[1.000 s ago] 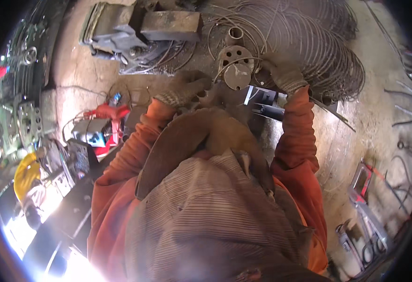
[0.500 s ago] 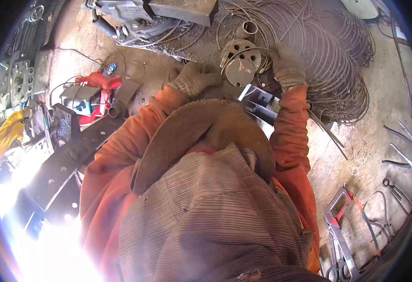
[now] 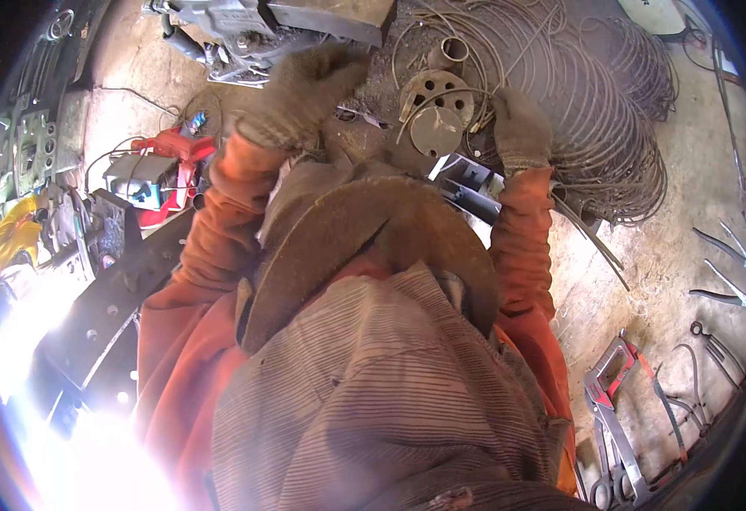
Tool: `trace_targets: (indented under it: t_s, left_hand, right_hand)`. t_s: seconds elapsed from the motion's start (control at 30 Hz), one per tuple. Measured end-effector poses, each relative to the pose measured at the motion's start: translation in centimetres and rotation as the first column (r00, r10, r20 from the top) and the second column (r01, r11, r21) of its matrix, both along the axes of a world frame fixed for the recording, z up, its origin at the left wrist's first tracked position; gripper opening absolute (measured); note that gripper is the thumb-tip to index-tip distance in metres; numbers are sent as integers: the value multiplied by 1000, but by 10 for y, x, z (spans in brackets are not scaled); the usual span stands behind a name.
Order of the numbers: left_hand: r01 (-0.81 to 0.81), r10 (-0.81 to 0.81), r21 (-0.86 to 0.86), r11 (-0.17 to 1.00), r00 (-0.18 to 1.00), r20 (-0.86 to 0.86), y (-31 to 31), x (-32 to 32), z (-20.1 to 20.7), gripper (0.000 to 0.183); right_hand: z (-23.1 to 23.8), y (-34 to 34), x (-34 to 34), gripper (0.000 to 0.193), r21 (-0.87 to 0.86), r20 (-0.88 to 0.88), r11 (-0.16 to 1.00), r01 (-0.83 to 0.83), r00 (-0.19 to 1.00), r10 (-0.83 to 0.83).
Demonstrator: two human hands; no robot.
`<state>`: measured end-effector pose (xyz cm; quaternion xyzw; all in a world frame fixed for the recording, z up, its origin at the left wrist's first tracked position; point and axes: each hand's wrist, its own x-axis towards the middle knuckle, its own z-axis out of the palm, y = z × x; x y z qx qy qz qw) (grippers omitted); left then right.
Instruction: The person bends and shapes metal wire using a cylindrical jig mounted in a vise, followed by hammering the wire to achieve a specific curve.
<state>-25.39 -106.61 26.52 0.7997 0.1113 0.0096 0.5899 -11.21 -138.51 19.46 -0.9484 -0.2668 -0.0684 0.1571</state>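
Note:
My left hand (image 3: 292,102), in a dirty knitted glove, is raised beside the grey vise-like machine (image 3: 237,21) at the top. Motion smears its fingers, so their grip is hidden. On the right, my gloved right hand (image 3: 522,128) is closed. A thin wire (image 3: 467,90) arches over the round metal pieces and meets its fingers. Just left of it lie a disc with holes (image 3: 424,88), a plain round plate (image 3: 435,132) and a short upright pipe (image 3: 453,49). A metal bracket (image 3: 475,179) sits below, close to my right cuff.
A large coil of wire (image 3: 611,136) spreads at the upper right. Pliers (image 3: 731,289) and a red-handled hacksaw (image 3: 620,366) lie at the right. To the left are a red tool (image 3: 187,145), a dark drilled beam (image 3: 117,311) and a yellow glove (image 3: 14,234). Glare covers the lower left.
My left hand has moved up and left, from beside the round plates to the machine. My right hand has barely shifted.

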Motion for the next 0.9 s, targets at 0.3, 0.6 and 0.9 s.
trace_targets:
  t_s: [0.3,0.6,0.9]
  left_hand:
    - [-369,-185,642,672,755,629,34,82,72,28]
    - [-293,-260,915,278,894,365,46,110,28,31]
    - [-367,-288,870,330,838,463,46,111,29,31]
  right_hand:
    - [-2,4,-2,24,-62,-59,998,7,998,-11]
    - [-7,16,-19,25,-174,29,981,83,996,-79]
    - [-12,22,-39,25,-127,57,952,280,960,-274]
